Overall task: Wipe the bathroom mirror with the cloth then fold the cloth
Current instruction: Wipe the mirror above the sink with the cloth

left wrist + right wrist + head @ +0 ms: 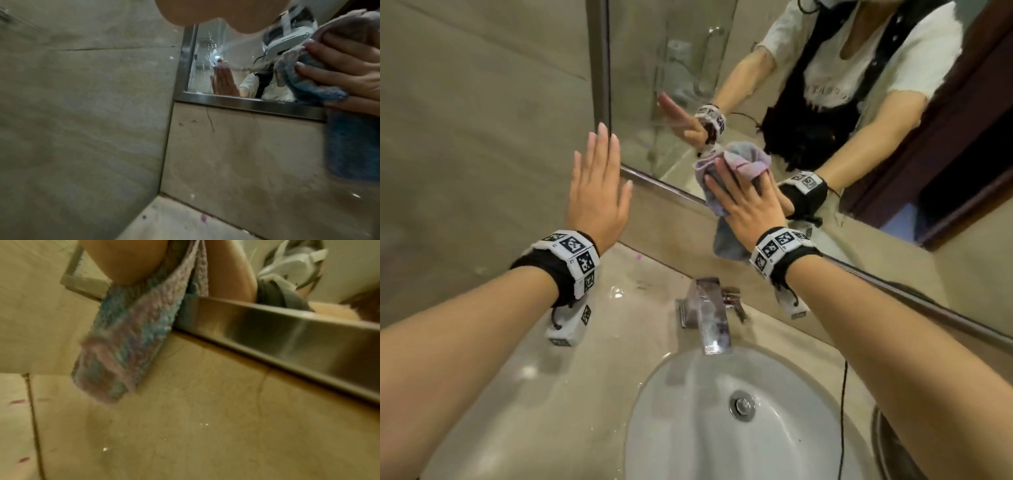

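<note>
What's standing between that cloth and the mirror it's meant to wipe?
Nothing visible. The right hand holds the cloth pressed against the mirror, just above its lower frame. The left hand lies flat at the mirror's left edge, clear of the cloth.

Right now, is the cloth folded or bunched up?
Bunched up, not folded. The cloth is crumpled under the right hand against the bottom of the mirror, with a loose end hanging below the frame.
</note>
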`<state>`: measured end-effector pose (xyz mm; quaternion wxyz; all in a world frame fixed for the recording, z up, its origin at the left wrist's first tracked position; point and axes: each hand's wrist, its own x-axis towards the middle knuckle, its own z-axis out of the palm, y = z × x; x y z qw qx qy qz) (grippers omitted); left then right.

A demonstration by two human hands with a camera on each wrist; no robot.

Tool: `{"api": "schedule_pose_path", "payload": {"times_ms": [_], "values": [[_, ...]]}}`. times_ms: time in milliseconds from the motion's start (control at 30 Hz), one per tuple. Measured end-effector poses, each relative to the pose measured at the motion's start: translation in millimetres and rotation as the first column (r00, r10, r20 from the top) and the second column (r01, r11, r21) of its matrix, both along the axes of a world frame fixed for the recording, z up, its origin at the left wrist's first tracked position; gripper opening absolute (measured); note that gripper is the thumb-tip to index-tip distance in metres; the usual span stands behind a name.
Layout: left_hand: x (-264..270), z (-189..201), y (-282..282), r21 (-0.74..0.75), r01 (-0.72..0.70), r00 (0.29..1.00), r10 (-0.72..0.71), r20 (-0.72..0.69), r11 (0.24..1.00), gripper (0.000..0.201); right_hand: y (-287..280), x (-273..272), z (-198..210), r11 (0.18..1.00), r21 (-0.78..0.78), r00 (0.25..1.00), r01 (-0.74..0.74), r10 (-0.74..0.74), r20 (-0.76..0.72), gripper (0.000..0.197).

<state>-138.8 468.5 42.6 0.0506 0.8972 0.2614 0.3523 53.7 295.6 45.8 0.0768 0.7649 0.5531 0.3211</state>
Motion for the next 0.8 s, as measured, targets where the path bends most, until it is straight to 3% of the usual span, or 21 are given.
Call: {"api": "schedule_pose_path", "payload": {"times_ms": [100,200,300,367,467,600,800], "values": [[0.9,23.6,20.6,0.073,0.037,0.999,-0.037,0.009,0.997,0.062,-5.4,3.5,12.8,1.000,0.009,0.998,0.003,-0.004,0.055,0.065],[4.8,62.7,31.7,0.121,0.010,0.998,-0.018,0.068,0.993,0.061,-5.3,6.3,38.8,0.989,0.087,0.970,0.121,-0.136,0.201,0.059],[11.7,106.2,37.7,0.156,-0.009,0.994,-0.009,0.111,0.988,0.062,-8.0,-3.1,71.5,0.921,0.290,0.935,0.259,-0.315,0.164,0.072],[13.9,133.6,42.9,0.177,-0.033,0.989,0.007,0.147,0.984,0.062,-7.7,-5.6,98.5,0.886,0.366,0.926,0.284,-0.352,0.134,0.069],[12.0,172.5,53.8,0.234,-0.100,0.980,0.056,0.190,0.967,0.062,-5.2,-6.5,144.3,0.882,0.370,0.923,0.293,-0.362,0.131,0.063],[5.0,228.5,63.1,0.240,-0.179,0.959,0.114,0.260,0.954,0.062,5.8,-15.3,206.4,0.836,0.446,0.932,0.321,-0.361,0.006,0.064],[1.4,287.1,70.3,0.266,-0.179,0.936,0.080,0.344,0.947,0.063,26.0,-21.7,306.4,0.772,0.512,0.916,0.377,-0.393,-0.083,0.069]]}}
